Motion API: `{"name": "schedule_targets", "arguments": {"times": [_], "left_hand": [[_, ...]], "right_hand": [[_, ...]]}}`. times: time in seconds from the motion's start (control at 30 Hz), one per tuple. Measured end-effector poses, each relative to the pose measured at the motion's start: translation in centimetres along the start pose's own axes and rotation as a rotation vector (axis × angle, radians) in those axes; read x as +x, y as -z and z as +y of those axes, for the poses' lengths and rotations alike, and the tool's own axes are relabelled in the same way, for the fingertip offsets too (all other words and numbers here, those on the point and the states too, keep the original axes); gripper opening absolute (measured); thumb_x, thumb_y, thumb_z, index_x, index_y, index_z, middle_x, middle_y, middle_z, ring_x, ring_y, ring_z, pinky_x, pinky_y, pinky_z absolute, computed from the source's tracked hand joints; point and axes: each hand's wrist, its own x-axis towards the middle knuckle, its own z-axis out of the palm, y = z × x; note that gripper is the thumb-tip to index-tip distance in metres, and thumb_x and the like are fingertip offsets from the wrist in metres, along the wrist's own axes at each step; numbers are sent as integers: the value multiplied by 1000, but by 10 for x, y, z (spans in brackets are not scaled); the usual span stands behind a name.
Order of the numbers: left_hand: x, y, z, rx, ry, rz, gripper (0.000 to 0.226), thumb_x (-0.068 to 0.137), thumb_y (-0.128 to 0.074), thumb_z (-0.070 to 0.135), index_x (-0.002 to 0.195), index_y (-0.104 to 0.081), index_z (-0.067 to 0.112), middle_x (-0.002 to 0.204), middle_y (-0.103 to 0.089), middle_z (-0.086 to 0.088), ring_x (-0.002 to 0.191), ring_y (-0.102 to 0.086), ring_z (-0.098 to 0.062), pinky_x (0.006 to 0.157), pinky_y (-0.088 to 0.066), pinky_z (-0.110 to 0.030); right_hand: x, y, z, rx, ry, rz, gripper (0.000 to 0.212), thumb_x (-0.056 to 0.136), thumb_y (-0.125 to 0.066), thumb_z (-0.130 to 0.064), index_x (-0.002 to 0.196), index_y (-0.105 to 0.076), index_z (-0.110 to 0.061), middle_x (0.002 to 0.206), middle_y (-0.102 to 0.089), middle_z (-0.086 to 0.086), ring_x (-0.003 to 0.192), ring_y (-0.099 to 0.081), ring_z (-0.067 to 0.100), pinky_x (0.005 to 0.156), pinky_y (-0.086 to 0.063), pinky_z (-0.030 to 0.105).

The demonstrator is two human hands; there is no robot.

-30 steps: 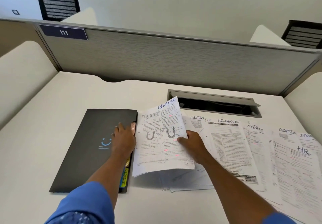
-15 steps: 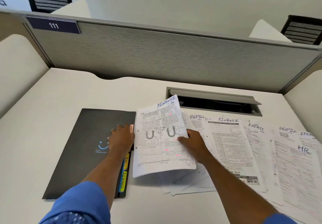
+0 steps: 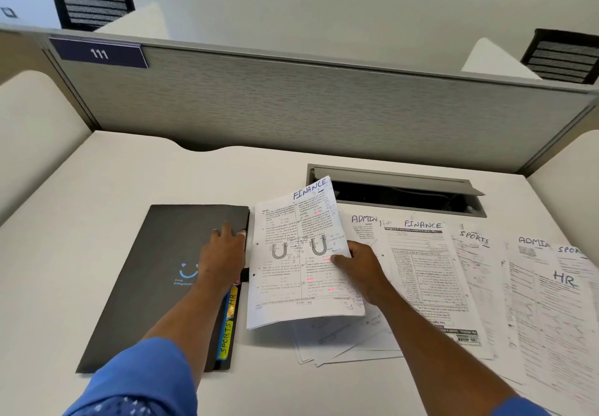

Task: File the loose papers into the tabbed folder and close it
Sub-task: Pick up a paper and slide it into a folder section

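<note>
A black tabbed folder [image 3: 152,279] with a blue smiley lies shut on the desk at left, coloured tabs reading HR and SPORTS [image 3: 227,334] sticking out of its right edge. My left hand [image 3: 223,253] rests flat on the cover near that edge, fingertips at the rim. My right hand [image 3: 359,269] grips a white sheet headed FINANCE [image 3: 291,273], held tilted up just right of the folder. More loose papers [image 3: 453,279] headed ADMIN, FINANCE, SPORTS and HR are spread over the desk to the right.
A grey cable hatch [image 3: 395,185] stands open behind the papers. A grey partition [image 3: 308,107] labelled 111 walls the desk's far side, with cream side panels left and right. Several sheets [image 3: 340,341] lie under the held page.
My left hand has slid slightly along the folder's right edge, fingers now at the rim. The FINANCE sheet in my right hand has stayed almost in place. The camera has shifted a little.
</note>
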Motion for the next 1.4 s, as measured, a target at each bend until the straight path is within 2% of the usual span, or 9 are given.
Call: {"name": "schedule_targets", "arguments": {"times": [0.17, 0.4, 0.53, 0.67, 0.83, 0.93, 1.07, 1.23, 1.4], "left_hand": [[-6, 4, -1, -49, 36, 14, 41, 92, -51, 42, 127, -52, 20, 130, -44, -11, 114, -49, -29, 83, -51, -44], [-5, 3, -1, -121, 33, -24, 35, 95, -45, 28, 130, -49, 22, 125, -48, -10, 110, -51, -31, 82, -51, -45], [-4, -5, 1, -31, -7, -8, 36, 95, -48, 22, 131, -44, 19, 138, -40, -12, 115, -49, -33, 80, -55, -49], [-4, -8, 4, 67, -78, 7, 34, 94, -50, 15, 128, -46, 18, 157, -16, -17, 134, -35, -41, 83, -52, -54], [-5, -3, 7, 175, -54, -21, 32, 98, -42, 16, 127, -53, 14, 158, -9, -18, 144, -14, -42, 95, -46, -59], [-4, 3, 9, 194, -12, -44, 36, 98, -39, 25, 128, -54, 13, 158, -11, -17, 144, -11, -44, 97, -41, -62], [-4, 3, 4, 167, 41, -54, 37, 96, -44, 20, 131, -49, 10, 156, -14, -17, 142, -17, -44, 91, -48, -58], [-3, 14, -8, 59, 103, -77, 53, 81, -71, 14, 127, -47, 9, 143, -30, -13, 127, -40, -35, 85, -56, -46], [4, 54, -12, -158, 128, 95, 35, 89, -51, 3, 124, -50, 2, 125, -51, -15, 106, -58, -33, 80, -52, -40]], "right_hand": [[-1, -2, 0, -7, 5, 1, 19, 88, -62, -6, 93, -70, -23, 99, -76, 1, 89, -73, 23, 83, -59, 49], [2, -4, 2, -9, 4, -5, 19, 87, -63, -7, 95, -71, -22, 100, -76, 1, 89, -73, 22, 83, -59, 49], [3, -5, 1, -11, 6, -8, 19, 87, -63, -7, 97, -71, -21, 100, -76, 1, 89, -74, 22, 84, -59, 49], [6, -3, 2, -16, -1, -12, 19, 87, -64, -8, 99, -71, -20, 100, -76, 0, 89, -74, 22, 83, -59, 50], [6, 0, 2, -35, 12, -9, 19, 87, -63, -10, 101, -71, -21, 101, -76, -1, 89, -74, 21, 83, -59, 49], [6, 0, 2, -37, 8, -6, 19, 87, -63, -11, 100, -71, -22, 101, -76, -1, 90, -73, 21, 84, -59, 49], [6, 1, 1, -35, 17, -6, 19, 87, -63, -10, 97, -71, -25, 101, -76, -1, 90, -73, 21, 84, -59, 50], [3, 0, -7, 28, 37, 3, 20, 87, -62, -7, 100, -72, -18, 100, -77, 1, 89, -74, 23, 84, -58, 52], [-1, -2, -38, 132, 104, 19, 24, 88, -60, -3, 96, -72, -22, 99, -77, 3, 89, -74, 25, 81, -60, 48]]}}
